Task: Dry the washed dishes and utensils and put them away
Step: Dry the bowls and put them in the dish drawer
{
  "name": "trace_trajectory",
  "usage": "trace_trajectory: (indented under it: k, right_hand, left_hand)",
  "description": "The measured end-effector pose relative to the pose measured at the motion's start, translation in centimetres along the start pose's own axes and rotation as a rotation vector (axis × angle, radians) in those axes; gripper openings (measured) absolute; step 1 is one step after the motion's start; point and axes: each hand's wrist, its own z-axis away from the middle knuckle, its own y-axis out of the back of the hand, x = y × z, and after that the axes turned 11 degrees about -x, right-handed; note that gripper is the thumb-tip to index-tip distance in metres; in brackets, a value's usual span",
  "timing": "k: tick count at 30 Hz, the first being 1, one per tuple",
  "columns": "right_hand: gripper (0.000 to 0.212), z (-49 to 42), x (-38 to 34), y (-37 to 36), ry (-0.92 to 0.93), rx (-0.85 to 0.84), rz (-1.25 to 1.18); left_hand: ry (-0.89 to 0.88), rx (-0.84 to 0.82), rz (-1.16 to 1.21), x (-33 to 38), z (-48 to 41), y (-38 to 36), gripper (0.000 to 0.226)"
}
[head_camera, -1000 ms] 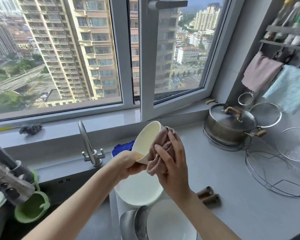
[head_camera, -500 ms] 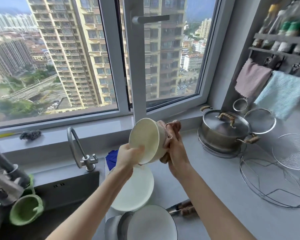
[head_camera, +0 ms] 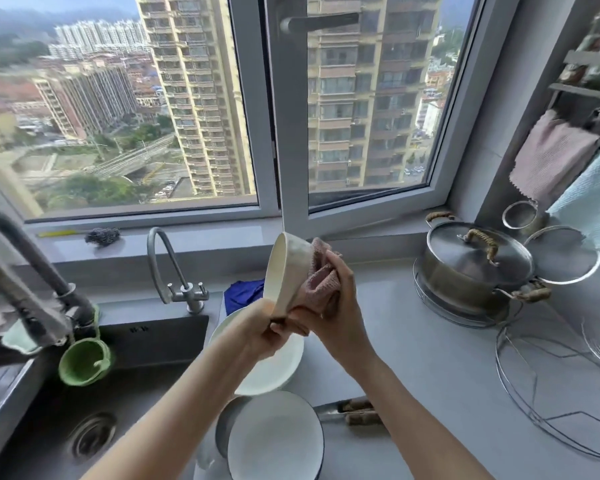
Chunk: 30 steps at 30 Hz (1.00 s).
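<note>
Gripping the cream bowl (head_camera: 286, 271) by its lower rim, the left hand (head_camera: 267, 332) tilts it above the tabletop (head_camera: 430, 375); the right hand (head_camera: 336, 313) fingers (head_camera: 343, 271) press a pink cloth (head_camera: 321, 278) against its outside.

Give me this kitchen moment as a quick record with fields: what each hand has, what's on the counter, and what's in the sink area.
left hand: grips the cream bowl at its lower rim, bowl on edge
right hand: presses the pink cloth against the bowl's outside
counter: white plate, white-faced pan, lidded steel pot
sink area: curved tap, green cup
</note>
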Motion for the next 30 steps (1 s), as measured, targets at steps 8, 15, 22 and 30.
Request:
trace_trajectory:
  k: [8, 15, 22, 30]
  right_hand:
    - [0.061, 1.6, -2.3, 5.2, -0.092, -0.056, 0.057]
    - [0.021, 6.4, -10.2, 3.0, -0.350, 0.134, -0.517]
    - [0.035, 14.6, -13.9, -1.2, -0.476, 0.434, -0.246]
    - [0.043, 24.1, -19.6, -5.7, -0.325, -0.053, 1.277]
  left_hand:
    - [0.108, -0.012, -0.197, 0.3, 3.3, 1.1, 0.031]
    - [-0.088, -0.156, -0.339, -2.5, 7.3, 0.3, 0.038]
    - [0.008, -0.330, -0.175, -6.7, 12.8, 2.5, 0.029]
    - [-0.046, -0.579, -0.531, -13.1, 17.3, 2.6, 0.033]
